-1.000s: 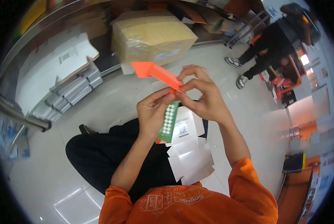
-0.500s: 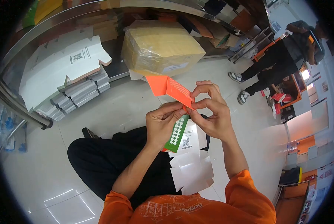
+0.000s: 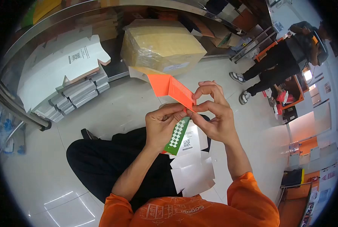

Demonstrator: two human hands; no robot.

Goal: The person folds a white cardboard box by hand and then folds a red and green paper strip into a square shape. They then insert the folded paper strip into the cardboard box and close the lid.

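Observation:
A partly folded cardboard carton (image 3: pixel 180 91), orange with a green checkered panel, is held up above my lap. My left hand (image 3: pixel 162 126) is closed on its middle, with thumb and forefinger pinching near a fold. On the other side my right hand (image 3: pixel 214 115) grips the orange edge between thumb and fingers, the fingertips of both hands almost meeting. The exact fold under the fingers is hidden. Below, across my lap, lies a white carton blank (image 3: pixel 193 172) with flaps and a printed QR code.
Flat white carton blanks (image 3: pixel 59 62) are stacked at the left beside a metal table leg (image 3: pixel 27 109). A large plastic-wrapped brown box (image 3: pixel 163 47) sits ahead, by the low shelf. Another person (image 3: pixel 290 56) stands at the upper right on the tiled floor (image 3: pixel 101 113).
Both hands keep the same grip on the carton, with barely any finger motion. The whole view has shifted slightly.

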